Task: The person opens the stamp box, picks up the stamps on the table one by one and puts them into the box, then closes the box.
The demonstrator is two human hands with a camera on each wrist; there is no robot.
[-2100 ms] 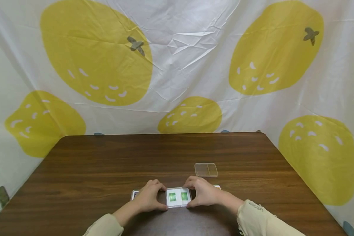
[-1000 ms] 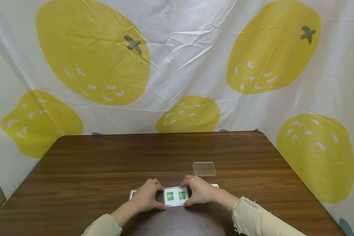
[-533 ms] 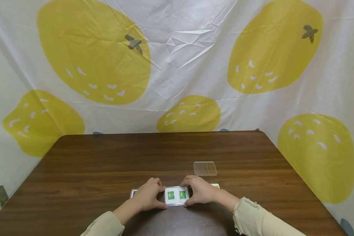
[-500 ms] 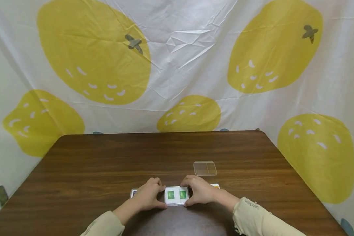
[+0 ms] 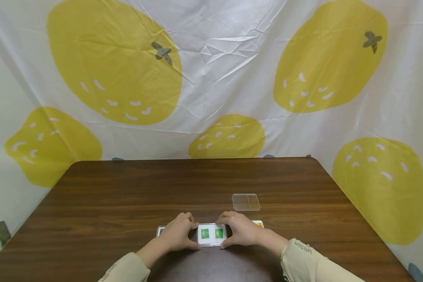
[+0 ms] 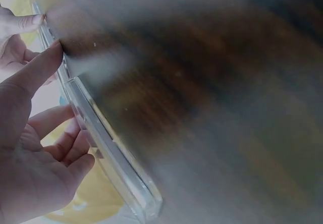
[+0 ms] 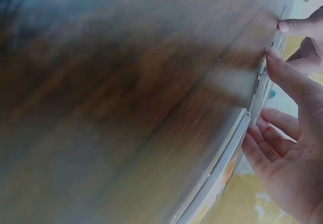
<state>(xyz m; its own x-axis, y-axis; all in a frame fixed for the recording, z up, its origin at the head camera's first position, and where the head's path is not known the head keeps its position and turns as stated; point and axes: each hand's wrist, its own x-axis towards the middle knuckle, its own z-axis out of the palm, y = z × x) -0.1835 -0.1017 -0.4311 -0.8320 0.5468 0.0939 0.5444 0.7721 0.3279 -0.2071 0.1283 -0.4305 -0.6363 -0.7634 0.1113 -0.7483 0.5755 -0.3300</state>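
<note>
A flat clear plastic case [image 5: 212, 239] lies near the front of the table, showing white panels with two green squares. My left hand [image 5: 178, 234] grips its left end, thumb at the near corner and fingers at the far one. Mirroring it, my right hand [image 5: 242, 230] grips the right end. Partly hidden behind the left hand is a second clear case [image 6: 118, 156]. Beyond the right hand, a third case [image 7: 214, 181] with orange print shows mostly in the right wrist view. In that view the right thumb presses the middle case's near edge.
An empty clear plastic lid [image 5: 245, 202] with a dividing line lies flat behind the right hand. The dark wood table [image 5: 144, 188] runs back to a white cloth [image 5: 229, 86] printed with yellow lemons.
The head view shifts slightly. Both hands keep their hold on the middle case, which stays in place along with the side cases and the lid.
</note>
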